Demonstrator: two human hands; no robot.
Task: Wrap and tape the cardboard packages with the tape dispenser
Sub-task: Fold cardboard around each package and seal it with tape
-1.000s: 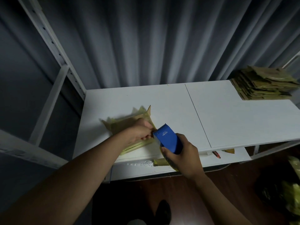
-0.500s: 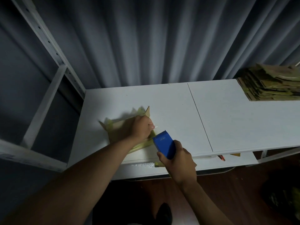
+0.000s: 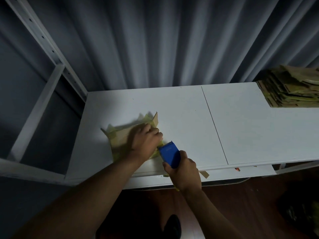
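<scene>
Cardboard package (image 3: 120,138) under left hand (image 3: 145,141)

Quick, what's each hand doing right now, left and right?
Left hand: presses down on the cardboard package; whether its fingers curl round it cannot be told.
Right hand: grips the blue tape dispenser.

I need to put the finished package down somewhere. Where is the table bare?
Bare: the white table between the cardboard package and the stack of packages, both sides of the seam. Crowded: the near-left, where the left hand, right hand and tape dispenser work.
</scene>
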